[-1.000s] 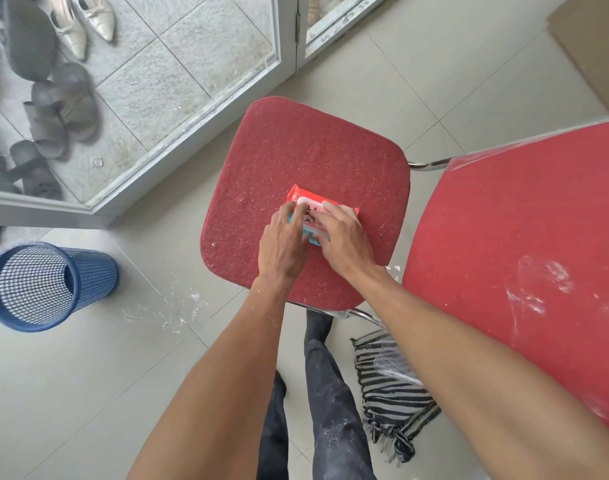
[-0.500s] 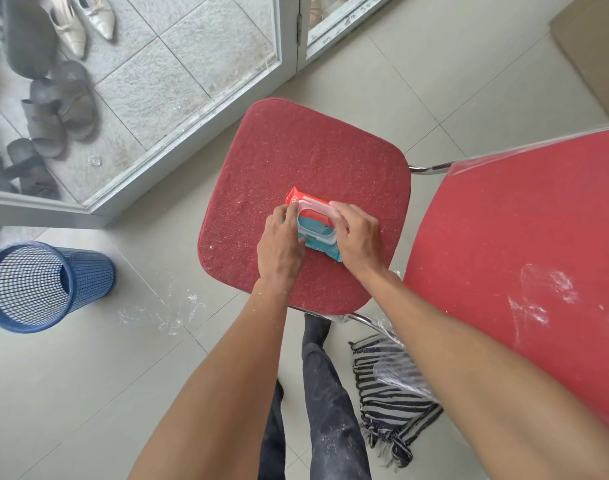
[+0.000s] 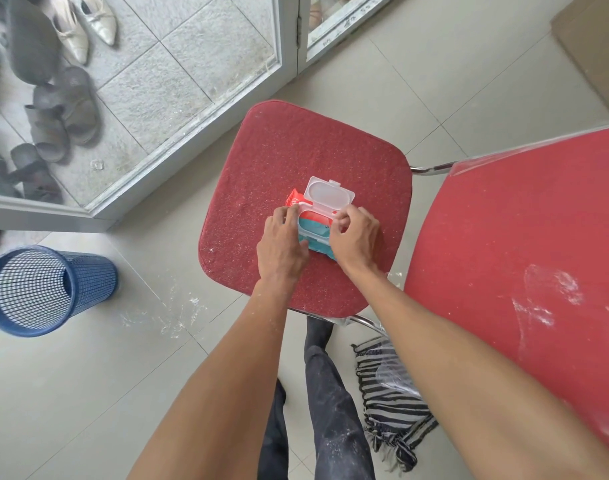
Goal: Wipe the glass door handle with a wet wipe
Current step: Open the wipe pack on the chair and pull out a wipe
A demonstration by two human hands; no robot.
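Observation:
A red and teal wet wipe pack [image 3: 316,226] lies on the red chair seat [image 3: 306,161]. Its clear plastic lid [image 3: 329,194] stands flipped open toward the far side. My left hand [image 3: 283,244] presses on the pack's left end and holds it down. My right hand [image 3: 355,237] rests on the pack's right side, with fingertips pinched at the edge of the opening. The glass door [image 3: 192,74] is at the top left; its handle is out of view.
A blue mesh waste basket [image 3: 43,289] stands on the tiled floor at left. The chair's red backrest [image 3: 521,258] rises at right. A striped cloth [image 3: 389,396] lies on the floor beneath it. Shoes [image 3: 60,109] sit beyond the glass. A cardboard piece [image 3: 594,46] lies at top right.
The pack's lid was shut a second ago and now stands flipped open. My right hand's fingers moved to the edge of the opening. My left hand stayed on the pack.

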